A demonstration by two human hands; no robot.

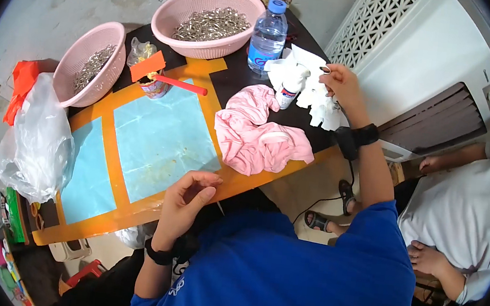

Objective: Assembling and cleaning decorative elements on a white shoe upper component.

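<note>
My right hand (pixel 342 87) is at the far right of the table, above crumpled white tissues (pixel 323 107). Its fingertips pinch a small, partly dark thing, too small to name. Beside the tissues stand a white bottle (pixel 289 89) and a clear water bottle (pixel 268 36) with a blue cap. Over the table's front edge, my left hand (pixel 187 202) is loosely curled, thumb apart from the fingers, and nothing shows in it. A blue sheet (pixel 160 138) framed with orange tape lies beyond it. A crumpled pink cloth (pixel 259 133) rests between my two hands.
Two pink baskets (pixel 163 22) (pixel 63 68) hold many small metal pieces. A small can (pixel 155 88) with a red-handled tool (pixel 183 85) across it stands nearer. At left hangs a white plastic bag (pixel 40 143). Another person (pixel 453 214) sits at right, near a white appliance (pixel 427 64).
</note>
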